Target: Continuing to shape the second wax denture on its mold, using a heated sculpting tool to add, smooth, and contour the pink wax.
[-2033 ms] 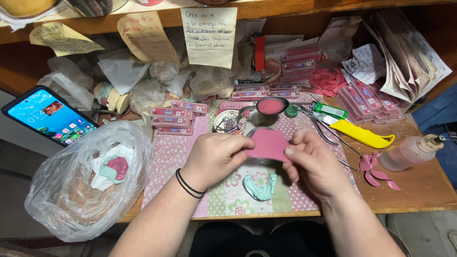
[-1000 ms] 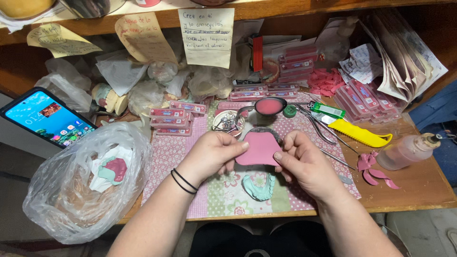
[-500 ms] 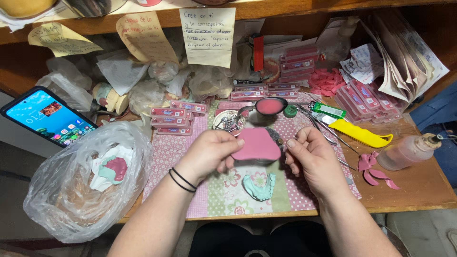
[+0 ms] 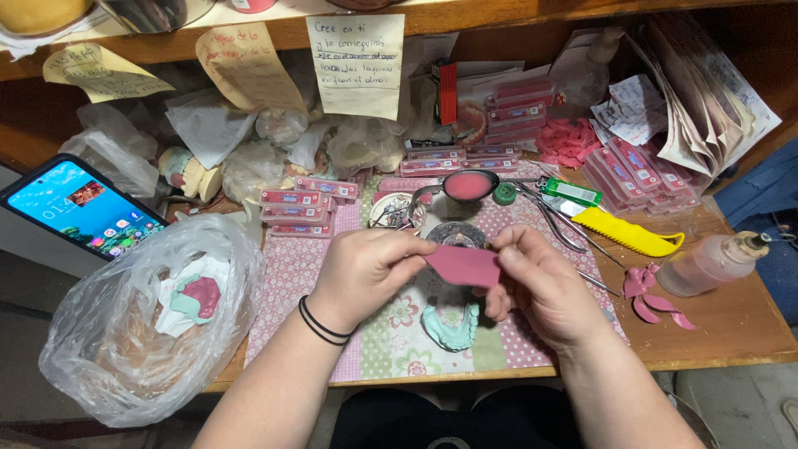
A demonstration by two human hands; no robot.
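Both my hands hold a flat pink wax sheet above the patterned mat. My left hand, with black bands on its wrist, pinches the sheet's left edge. My right hand grips the sheet's right side between thumb and fingers. Just below the sheet a teal dental cast lies on the mat. A small round dish sits behind the sheet, partly hidden.
A clear plastic bag with a teal and pink cast sits at the left. A phone leans further left. Pink boxes, a ladle of pink wax, metal tools, a yellow knife, a bottle and wax scraps crowd the wooden table.
The pink sheet has dropped slightly and tilted flatter between my hands. My right hand has shifted its grip along the sheet's right edge. My left hand has stayed on the left edge.
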